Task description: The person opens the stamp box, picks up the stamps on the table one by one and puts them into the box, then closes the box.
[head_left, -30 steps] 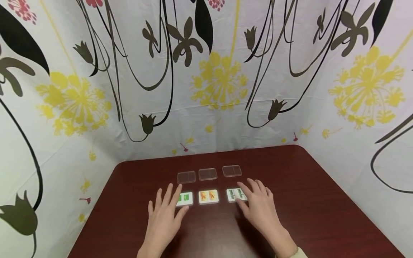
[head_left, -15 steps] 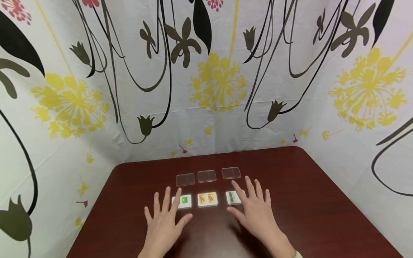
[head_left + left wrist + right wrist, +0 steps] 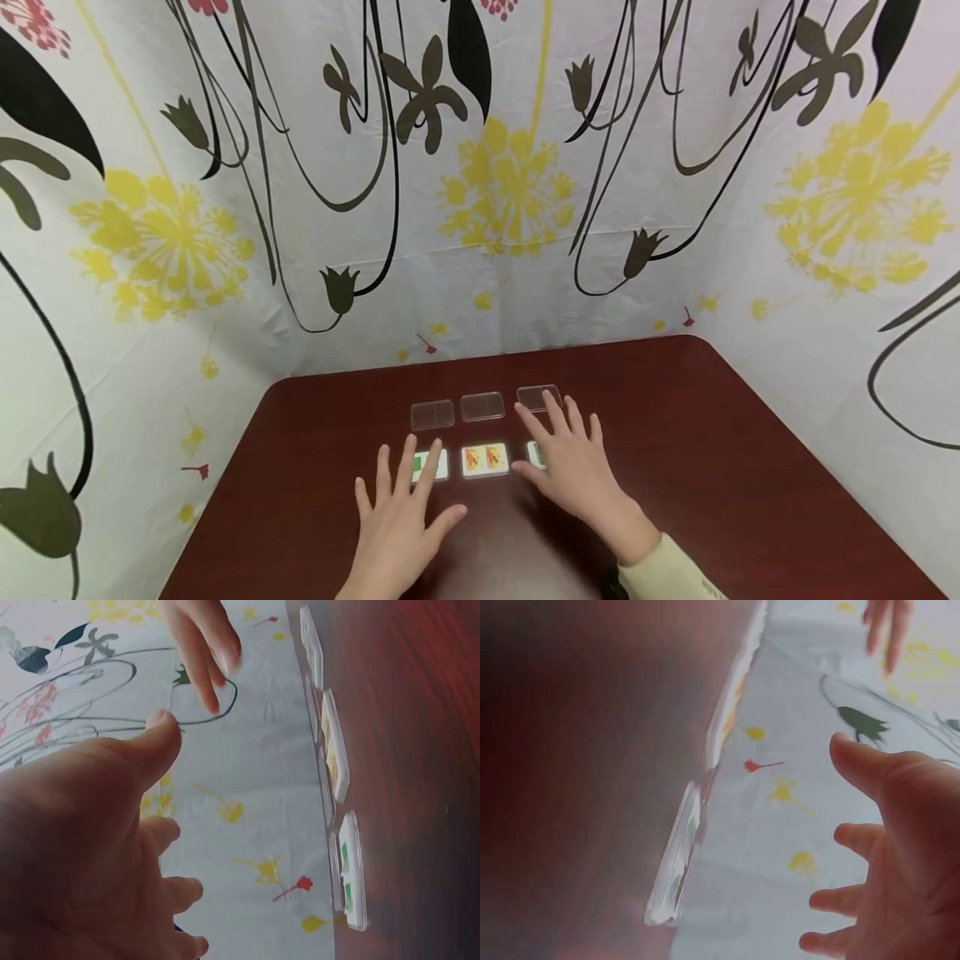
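Note:
My left hand (image 3: 401, 527), fingers spread, hovers before the green-pictured white cards (image 3: 442, 467) and partly covers them. In the left wrist view those cards (image 3: 352, 871) sit in a clear plastic case. Orange-pictured cards (image 3: 485, 460) lie between my hands. On the other side my right hand (image 3: 576, 468), also spread and holding nothing, is over a third card set (image 3: 536, 454), mostly hidden. The right wrist view shows that set's clear case (image 3: 673, 859) on the table, apart from my fingers.
Behind the cards stand three shallow clear plastic cases or lids in a row: left (image 3: 432, 415), middle (image 3: 483, 407) and right (image 3: 528, 398), the last overlapped by my right fingertips. The dark red table (image 3: 720, 492) meets a flower-printed cloth (image 3: 502, 308) at the back and sides.
My right hand has shifted left and farther forward, covering more of the third card set. The left hand has drifted slightly right. The cards and clear cases stay put.

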Motion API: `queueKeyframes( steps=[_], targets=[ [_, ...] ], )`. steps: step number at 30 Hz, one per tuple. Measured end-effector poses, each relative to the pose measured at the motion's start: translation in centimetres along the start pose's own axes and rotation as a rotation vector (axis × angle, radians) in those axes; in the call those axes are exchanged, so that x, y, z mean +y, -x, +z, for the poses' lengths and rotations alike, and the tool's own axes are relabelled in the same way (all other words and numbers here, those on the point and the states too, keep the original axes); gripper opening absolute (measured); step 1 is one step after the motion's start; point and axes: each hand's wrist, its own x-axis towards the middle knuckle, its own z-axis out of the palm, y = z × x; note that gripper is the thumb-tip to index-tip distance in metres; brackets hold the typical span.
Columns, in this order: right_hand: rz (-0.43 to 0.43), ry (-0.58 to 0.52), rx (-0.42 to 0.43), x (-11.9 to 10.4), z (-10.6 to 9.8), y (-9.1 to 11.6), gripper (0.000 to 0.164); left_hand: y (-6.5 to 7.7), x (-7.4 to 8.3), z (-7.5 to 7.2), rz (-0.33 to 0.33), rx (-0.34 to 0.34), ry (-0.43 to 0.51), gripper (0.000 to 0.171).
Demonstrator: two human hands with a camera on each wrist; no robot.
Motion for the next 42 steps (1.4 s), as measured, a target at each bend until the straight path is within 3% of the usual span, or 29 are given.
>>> queueKeyframes(
  steps=[12, 17, 25, 35, 39, 42],
  targets=[
    [-0.037, -0.033, -0.271, 5.1, 3.2, -7.6, 0.075, 1.6, 0.4, 1.8, 0.025, -0.184, 0.004, 0.095],
    [-0.063, -0.074, -0.313, 6.9, 3.4, -9.1, 0.070, 1.8, 0.2, 2.4, 0.037, -0.238, 0.012, 0.094],
    [-0.139, -0.074, -0.335, 8.1, 3.9, -10.1, 0.062, 1.7, 0.1, 3.1, 0.027, -0.380, 0.058, 0.093],
    [-0.191, -0.114, -0.315, 8.8, 5.1, -10.3, 0.043, 0.6, -1.0, 2.6, 0.044, -0.358, 0.030, 0.073],
    [-0.203, -0.142, -0.300, 9.1, 5.3, -10.4, 0.040, 0.1, -1.6, 2.2, 0.072, -0.254, 0.017, 0.059],
    [-0.215, -0.174, -0.297, 9.4, 5.4, -10.7, 0.039, -0.3, -2.1, 1.9, 0.044, -0.167, 0.007, 0.053]
  ],
)
